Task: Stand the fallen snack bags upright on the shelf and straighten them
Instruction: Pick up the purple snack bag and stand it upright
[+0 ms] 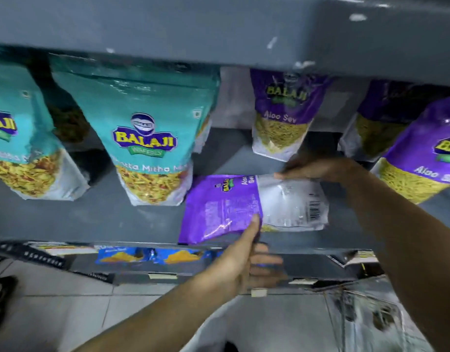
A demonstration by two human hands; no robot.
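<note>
Fallen purple Aloo Sev bag (254,207) lies flat, back side up, near the front edge of the grey shelf (92,219). Left hand (240,262) grips its purple front-left corner, thumb on top, fingers curled underneath. Right hand (320,168) pinches its far clear edge. Left of this bag: two teal Khatta Mitha bags (147,138) upright. Behind it: another Aloo Sev bag (282,115), upright. Right of it: more purple bags (419,153), leaning.
</note>
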